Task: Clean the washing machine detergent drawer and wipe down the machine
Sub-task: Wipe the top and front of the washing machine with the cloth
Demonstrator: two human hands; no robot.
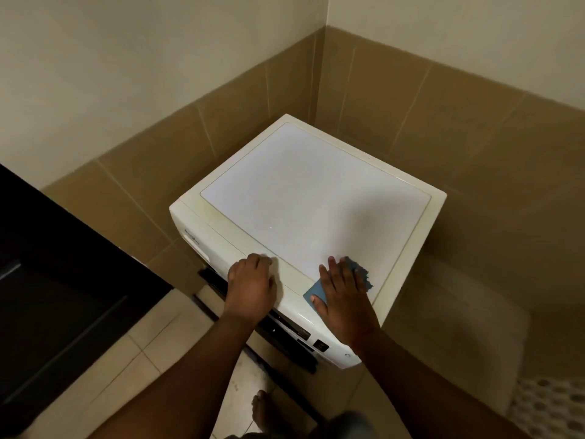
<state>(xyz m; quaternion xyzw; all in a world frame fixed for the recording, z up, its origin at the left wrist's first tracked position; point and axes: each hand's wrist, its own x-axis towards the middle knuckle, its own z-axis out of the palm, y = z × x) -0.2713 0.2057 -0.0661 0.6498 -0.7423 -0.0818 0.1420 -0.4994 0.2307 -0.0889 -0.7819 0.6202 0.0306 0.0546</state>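
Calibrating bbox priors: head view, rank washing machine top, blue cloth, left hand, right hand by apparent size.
1. washing machine top, largest by far.
2. left hand and right hand: look alike, no ranking.
3. blue cloth, smallest as seen, though mostly hidden under the right hand.

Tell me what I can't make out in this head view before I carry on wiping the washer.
- Detergent drawer: the washing machine front is seen too steeply; can't tell it apart.
- Control panel: markings too small and dark.
- Blue cloth: mostly covered by the right hand.
- Left hand: fingertips curl over the top's front edge; contact hidden.
- Machine's sides and door: out of sight below.
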